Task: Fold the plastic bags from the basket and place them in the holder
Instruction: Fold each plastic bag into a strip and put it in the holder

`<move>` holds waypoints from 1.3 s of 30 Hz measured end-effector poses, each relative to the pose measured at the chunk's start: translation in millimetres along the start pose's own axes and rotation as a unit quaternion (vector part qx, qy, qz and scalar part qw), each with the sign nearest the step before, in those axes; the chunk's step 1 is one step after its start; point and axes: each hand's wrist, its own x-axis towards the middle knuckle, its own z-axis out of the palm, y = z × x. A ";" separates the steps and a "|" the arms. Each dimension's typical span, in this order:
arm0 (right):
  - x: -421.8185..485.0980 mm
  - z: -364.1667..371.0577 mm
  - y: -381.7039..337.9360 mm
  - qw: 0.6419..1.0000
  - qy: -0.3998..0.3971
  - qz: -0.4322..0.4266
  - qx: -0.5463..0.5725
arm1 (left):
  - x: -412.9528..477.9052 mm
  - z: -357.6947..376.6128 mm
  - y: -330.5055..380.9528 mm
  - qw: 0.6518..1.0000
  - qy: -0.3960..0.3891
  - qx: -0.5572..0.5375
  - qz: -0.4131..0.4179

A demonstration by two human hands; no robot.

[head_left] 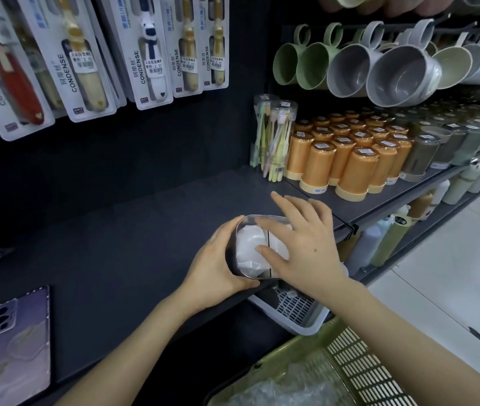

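- Shop aisle: pale floor tiles at the right, with a dark shelf [116, 259] running across at working height.
- Nearest the person, low and to the right, a green basket [358, 361] holds crumpled clear plastic bags [285, 388]; the right forearm passes above it.
- Under the shelf edge sits a white slotted basket [297, 312].
- At the shelf's front edge stands the holder [257, 277], open top up, with an inner divider running away from the person.
- Left hand [218, 262] wraps the holder's left wall, fingers curled round the far corner and thumb on the near one.
- Right hand [303, 244] lies over the opening with fingers spread and straight, grasping nothing; its thumb rests on the white folded bags [249, 247] in the left compartment. The right compartment is hidden beneath it.
- My judgement: the next bag lies behind and below the hands, toward the person's right, so the right hand is nearer to it. It must lift clear of the holder's rim first.
- A phone [16, 341] lies well to the left.
- Further back stand orange canisters [356, 171] and clear toothbrush tubes [279, 136].
- Mugs [397, 74] and toothbrush packs [151, 48] hang above.
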 end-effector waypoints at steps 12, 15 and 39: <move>18.8 15.4 -22.9 0.981 -0.147 0.018 -0.125 | -6.8 0.0 4.0 0.999 -0.010 0.035 0.003; 16.6 13.1 -22.8 0.982 -0.140 0.023 -0.128 | -7.6 -0.3 5.0 0.999 -0.017 0.039 0.005; 24.5 8.5 -22.3 0.950 -0.252 0.045 -0.176 | 0.8 -0.2 -0.2 0.999 -0.020 -0.034 -0.013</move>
